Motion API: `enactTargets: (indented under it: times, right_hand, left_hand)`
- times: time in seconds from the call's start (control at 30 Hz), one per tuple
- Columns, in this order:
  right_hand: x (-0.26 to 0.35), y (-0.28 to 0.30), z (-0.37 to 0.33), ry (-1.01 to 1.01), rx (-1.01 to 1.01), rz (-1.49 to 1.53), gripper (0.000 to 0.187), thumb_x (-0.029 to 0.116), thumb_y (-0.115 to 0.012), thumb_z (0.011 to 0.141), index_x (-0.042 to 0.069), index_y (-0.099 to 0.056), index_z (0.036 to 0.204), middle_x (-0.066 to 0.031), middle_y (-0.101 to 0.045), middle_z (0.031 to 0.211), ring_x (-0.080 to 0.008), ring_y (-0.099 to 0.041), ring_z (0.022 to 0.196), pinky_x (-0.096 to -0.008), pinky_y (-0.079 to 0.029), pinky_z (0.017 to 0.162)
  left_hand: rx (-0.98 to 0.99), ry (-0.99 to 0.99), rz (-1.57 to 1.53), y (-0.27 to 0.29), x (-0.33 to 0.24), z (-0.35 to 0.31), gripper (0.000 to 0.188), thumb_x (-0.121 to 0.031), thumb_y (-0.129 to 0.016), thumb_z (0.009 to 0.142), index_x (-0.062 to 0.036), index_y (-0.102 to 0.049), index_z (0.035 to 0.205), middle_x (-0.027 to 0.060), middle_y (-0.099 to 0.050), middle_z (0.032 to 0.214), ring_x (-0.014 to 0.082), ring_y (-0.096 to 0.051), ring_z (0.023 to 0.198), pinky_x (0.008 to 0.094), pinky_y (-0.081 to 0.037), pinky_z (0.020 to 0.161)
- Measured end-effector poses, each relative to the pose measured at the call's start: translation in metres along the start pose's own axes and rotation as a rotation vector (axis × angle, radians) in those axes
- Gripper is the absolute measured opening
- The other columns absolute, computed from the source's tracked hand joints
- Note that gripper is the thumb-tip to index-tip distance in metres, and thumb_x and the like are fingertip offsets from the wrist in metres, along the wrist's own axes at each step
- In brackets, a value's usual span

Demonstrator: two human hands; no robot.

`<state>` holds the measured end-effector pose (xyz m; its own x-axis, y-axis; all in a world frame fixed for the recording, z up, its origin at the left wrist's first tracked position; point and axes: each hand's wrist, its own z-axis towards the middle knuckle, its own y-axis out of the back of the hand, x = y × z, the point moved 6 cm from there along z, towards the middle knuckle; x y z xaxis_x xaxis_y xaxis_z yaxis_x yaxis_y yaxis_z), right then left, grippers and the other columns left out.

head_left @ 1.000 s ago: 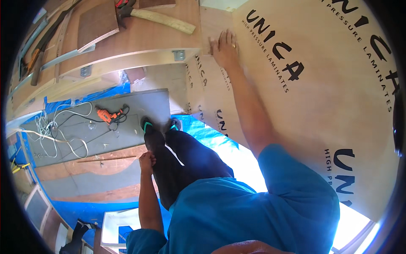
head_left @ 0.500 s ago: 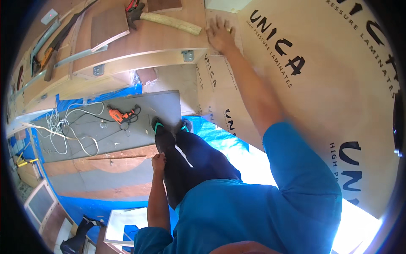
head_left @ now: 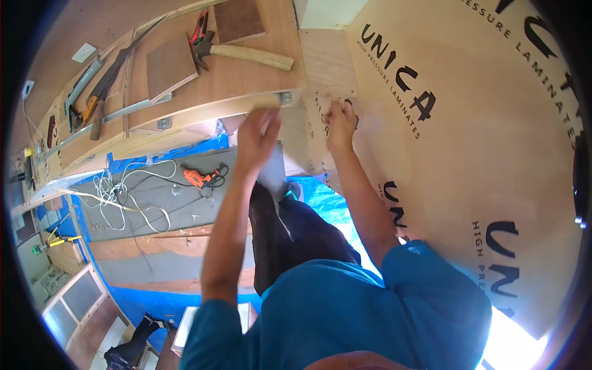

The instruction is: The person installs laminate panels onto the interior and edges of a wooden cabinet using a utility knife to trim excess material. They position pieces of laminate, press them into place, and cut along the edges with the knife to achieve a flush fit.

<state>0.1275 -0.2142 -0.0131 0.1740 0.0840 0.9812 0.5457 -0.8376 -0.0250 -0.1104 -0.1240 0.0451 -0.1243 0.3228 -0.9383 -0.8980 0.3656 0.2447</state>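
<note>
Beside the counter [head_left: 246, 80], a stiff, likely slippery laminate sheet [head_left: 481, 154] is being pressed at its edge by the flat right hand [head_left: 340, 123]; the blurred left hand [head_left: 258, 137] is spread open.

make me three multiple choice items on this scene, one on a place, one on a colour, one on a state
1. Where does the hammer lie?
A. on the wooden bench top
B. on the floor by the cable
C. in the left hand

2. What colour is the power drill on the floor?
A. green
B. orange
C. white

3. What is the right hand doing?
A. hanging free in the air
B. gripping the hammer
C. pressed against the laminate sheet

Answers:
1. A, the hammer rests on the wooden bench top beside two small boards.
2. B, its body shows orange against the grey floor panel, next to the white cable.
3. C, its fingers lie on the edge of the brown laminate sheet, while the left hand is raised near the bench edge, blurred.
</note>
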Motion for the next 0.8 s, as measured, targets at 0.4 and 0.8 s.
enactTargets:
  times: [0.4, 0.8]
  right_hand:
    - [-0.03, -0.046, 0.047, -0.34, 0.061, 0.886, 0.055, 0.034, -0.065, 0.1, 0.01, -0.046, 0.146, -0.0056, -0.051, 0.146, -0.0269, -0.051, 0.131, -0.0507, -0.043, 0.109]
    - [-0.026, -0.054, 0.05, -0.416, 0.002, 1.004, 0.046, 0.024, -0.061, 0.102, 0.008, -0.047, 0.144, -0.009, -0.056, 0.142, -0.0277, -0.053, 0.131, -0.0507, -0.046, 0.109]
  left_hand:
    - [0.719, -0.039, 1.084, -0.139, 0.043, 0.231, 0.037, -0.012, -0.068, 0.077, -0.0018, -0.071, 0.113, 0.0161, -0.063, 0.13, 0.0334, -0.062, 0.119, 0.0528, -0.051, 0.097]
    - [0.874, -0.137, 1.097, -0.13, 0.03, 0.244, 0.04, -0.017, -0.051, 0.09, -0.0054, -0.065, 0.126, 0.0134, -0.056, 0.142, 0.0344, -0.051, 0.132, 0.0546, -0.038, 0.11]
